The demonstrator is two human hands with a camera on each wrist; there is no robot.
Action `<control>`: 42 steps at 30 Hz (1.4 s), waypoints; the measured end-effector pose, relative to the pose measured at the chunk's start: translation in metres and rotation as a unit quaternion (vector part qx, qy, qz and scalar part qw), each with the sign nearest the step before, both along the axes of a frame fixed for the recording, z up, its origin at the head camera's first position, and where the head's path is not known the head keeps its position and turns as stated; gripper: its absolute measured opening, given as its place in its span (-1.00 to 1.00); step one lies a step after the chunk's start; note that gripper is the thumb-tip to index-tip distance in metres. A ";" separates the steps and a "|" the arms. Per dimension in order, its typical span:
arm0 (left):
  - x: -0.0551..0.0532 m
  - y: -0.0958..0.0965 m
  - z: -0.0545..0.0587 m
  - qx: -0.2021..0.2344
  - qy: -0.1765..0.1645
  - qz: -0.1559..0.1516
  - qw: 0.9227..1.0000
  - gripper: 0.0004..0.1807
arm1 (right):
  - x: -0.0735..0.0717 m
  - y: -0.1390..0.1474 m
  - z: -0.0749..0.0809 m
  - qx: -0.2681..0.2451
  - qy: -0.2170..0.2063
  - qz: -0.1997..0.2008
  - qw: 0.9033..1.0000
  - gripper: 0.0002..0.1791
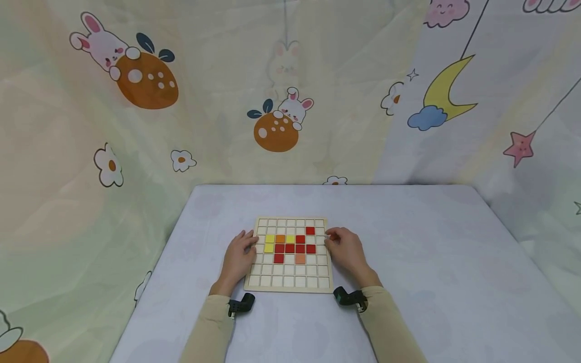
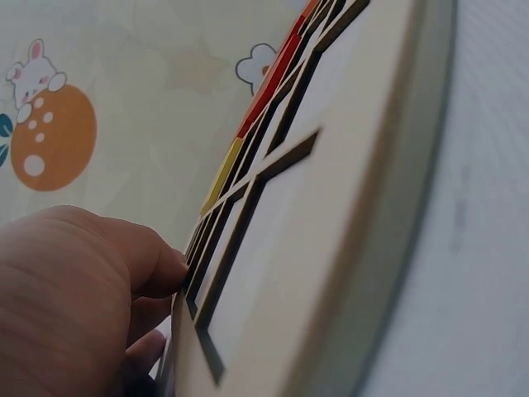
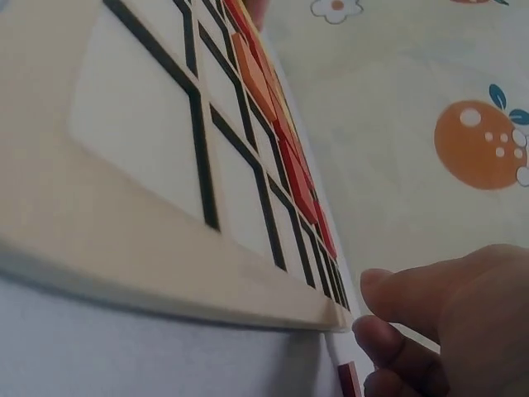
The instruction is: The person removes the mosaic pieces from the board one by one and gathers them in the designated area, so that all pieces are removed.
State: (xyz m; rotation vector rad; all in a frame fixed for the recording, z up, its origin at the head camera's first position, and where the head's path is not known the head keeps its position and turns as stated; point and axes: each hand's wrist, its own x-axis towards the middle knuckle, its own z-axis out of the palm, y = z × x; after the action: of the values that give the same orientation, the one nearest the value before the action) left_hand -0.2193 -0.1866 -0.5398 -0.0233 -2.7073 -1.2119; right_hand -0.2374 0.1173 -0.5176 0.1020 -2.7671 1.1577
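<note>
While the squarish board (image 1: pixel 289 258) is lying between, my left hand (image 1: pixel 237 258) is touching its left edge, fingers loosely bent; my half-curled right hand (image 1: pixel 347 249) is hovering just beside the opposite edge, possibly holding a red tile (image 3: pixel 348 380), I can't tell.

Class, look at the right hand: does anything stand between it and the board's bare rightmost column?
Nothing visible does, except the rim of the board. The right hand is beside its right edge; a red piece shows close by the fingers, outside the board.
</note>
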 end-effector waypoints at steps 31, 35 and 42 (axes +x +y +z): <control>-0.001 0.000 -0.001 0.014 -0.011 0.015 1.000 -0.66 | 0.013 -0.028 -0.002 0.042 -0.013 0.074 0.996 -0.77; -0.001 0.000 -0.002 0.016 -0.009 0.014 1.000 -0.66 | 0.013 -0.028 -0.003 0.037 -0.013 0.078 0.996 -0.77; -0.001 0.000 -0.001 0.016 -0.004 0.013 1.000 -0.66 | 0.012 -0.029 -0.004 0.037 -0.008 0.075 0.996 -0.78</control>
State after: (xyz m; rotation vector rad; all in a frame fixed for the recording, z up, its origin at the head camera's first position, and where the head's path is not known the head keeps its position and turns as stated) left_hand -0.2203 -0.1862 -0.5408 0.0221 -2.6858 -1.2518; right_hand -0.2257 0.0883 -0.5216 0.3145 -2.8592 1.0917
